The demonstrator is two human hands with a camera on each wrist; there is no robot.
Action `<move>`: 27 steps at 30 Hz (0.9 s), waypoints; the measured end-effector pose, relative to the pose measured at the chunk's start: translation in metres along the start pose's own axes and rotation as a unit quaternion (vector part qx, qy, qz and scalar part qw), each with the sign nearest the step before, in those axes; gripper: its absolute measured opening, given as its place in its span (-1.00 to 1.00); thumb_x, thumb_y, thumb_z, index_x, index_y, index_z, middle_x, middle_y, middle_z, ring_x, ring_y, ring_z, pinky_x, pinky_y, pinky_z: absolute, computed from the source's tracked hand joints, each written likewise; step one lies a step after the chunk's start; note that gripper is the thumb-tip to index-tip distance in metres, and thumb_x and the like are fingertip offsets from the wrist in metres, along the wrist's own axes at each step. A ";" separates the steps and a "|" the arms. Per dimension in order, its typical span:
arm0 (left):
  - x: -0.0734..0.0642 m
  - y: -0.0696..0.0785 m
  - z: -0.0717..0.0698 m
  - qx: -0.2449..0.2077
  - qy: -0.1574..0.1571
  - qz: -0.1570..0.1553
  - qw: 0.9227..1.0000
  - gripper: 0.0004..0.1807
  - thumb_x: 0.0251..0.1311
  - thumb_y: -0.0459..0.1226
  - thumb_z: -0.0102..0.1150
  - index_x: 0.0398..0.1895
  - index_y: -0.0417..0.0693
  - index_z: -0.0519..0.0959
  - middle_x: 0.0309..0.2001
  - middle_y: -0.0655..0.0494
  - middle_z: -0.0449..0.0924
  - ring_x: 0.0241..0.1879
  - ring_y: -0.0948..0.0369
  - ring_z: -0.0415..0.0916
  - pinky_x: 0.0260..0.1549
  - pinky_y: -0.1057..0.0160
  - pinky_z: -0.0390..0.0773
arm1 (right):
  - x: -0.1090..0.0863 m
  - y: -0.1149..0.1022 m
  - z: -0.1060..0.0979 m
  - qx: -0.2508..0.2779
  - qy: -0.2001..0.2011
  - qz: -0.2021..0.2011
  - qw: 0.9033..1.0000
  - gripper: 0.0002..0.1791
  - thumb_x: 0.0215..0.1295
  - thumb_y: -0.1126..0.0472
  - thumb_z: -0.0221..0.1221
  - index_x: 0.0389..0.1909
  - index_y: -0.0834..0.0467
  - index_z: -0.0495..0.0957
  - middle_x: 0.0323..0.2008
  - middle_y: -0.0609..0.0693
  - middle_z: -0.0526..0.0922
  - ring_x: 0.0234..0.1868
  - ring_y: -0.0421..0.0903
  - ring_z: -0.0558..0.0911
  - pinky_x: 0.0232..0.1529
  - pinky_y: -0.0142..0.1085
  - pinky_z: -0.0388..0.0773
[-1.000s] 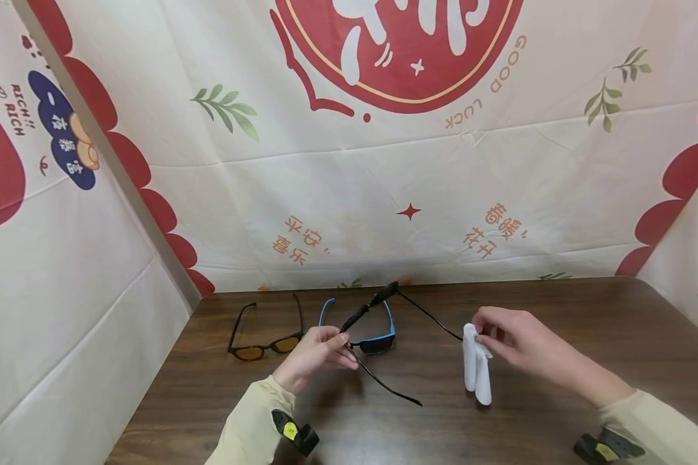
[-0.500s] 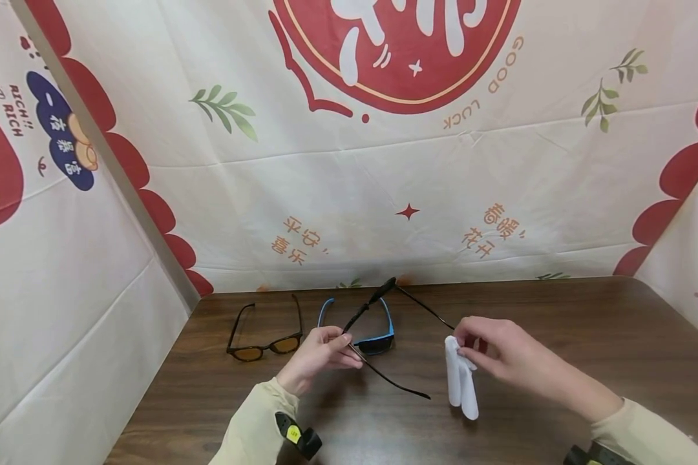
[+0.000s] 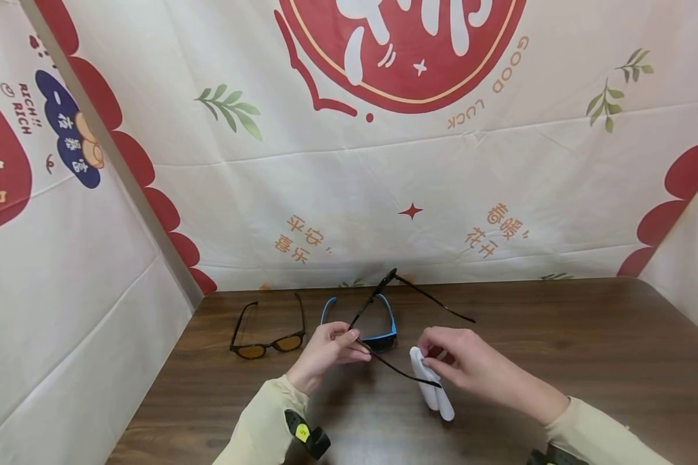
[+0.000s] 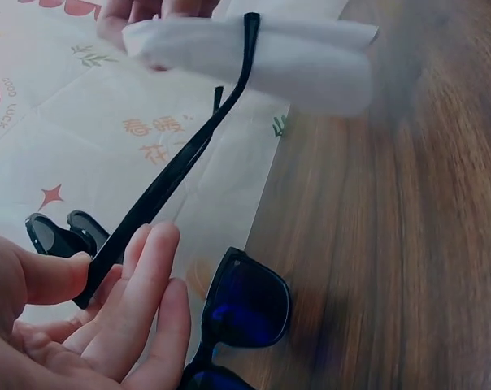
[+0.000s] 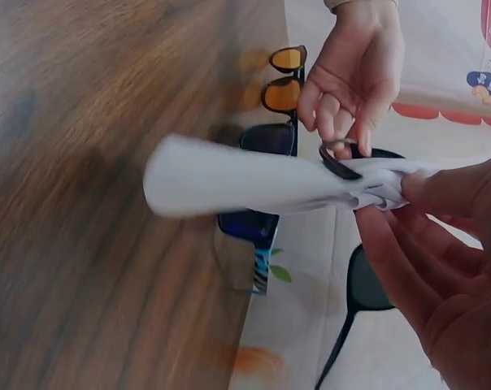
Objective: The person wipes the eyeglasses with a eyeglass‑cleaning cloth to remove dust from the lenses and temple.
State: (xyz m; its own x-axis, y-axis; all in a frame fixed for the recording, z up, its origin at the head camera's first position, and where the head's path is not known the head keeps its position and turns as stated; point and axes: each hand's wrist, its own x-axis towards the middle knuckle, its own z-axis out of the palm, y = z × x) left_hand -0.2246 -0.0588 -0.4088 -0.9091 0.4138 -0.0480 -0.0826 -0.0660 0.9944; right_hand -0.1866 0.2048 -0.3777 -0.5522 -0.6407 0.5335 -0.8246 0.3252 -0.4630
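In the head view my left hand (image 3: 329, 351) pinches a pair of black-framed glasses (image 3: 377, 293) at one end of the frame, by the hinge. Both temples are unfolded; one points back right, the other toward the front. My right hand (image 3: 464, 353) grips a folded white cloth (image 3: 424, 371) by its upper end, and the rest hangs down. The tip of the nearer temple (image 4: 168, 179) crosses in front of the cloth in the left wrist view. From the right wrist, a dark lens (image 5: 367, 280) of the held glasses shows beyond my right fingers.
Amber-lensed glasses (image 3: 251, 352) lie with temples unfolded at the back left of the wooden table (image 3: 558, 361). Beside them are blue-framed sunglasses (image 3: 393, 316), partly hidden behind my left hand and the held glasses. A printed white cloth backdrop (image 3: 349, 187) rises at the table's back edge.
My right hand has moved left with the white cloth, up to the nearer temple. My left hand has shifted slightly right, and the held glasses have turned more edge-on.
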 end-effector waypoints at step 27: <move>-0.002 -0.009 0.032 0.027 0.093 0.046 0.994 -0.77 0.41 -0.44 -0.06 -0.12 -0.52 0.52 -0.42 -0.33 0.64 -0.42 -0.12 0.67 -0.20 0.09 0.61 | 0.050 0.001 0.047 -0.005 0.080 0.071 0.994 -0.75 0.14 0.50 0.27 -0.33 0.11 0.50 -0.33 -0.09 0.58 -0.30 -0.20 0.61 -0.44 -0.38 0.52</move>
State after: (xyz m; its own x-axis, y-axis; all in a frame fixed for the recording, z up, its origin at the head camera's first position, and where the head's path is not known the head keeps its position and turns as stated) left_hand -0.2088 -0.0304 -0.4146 -0.9717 0.2339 0.0323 0.0224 -0.0447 0.9987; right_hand -0.2097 0.1405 -0.3847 -0.6751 -0.4694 0.5692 -0.7376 0.4119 -0.5351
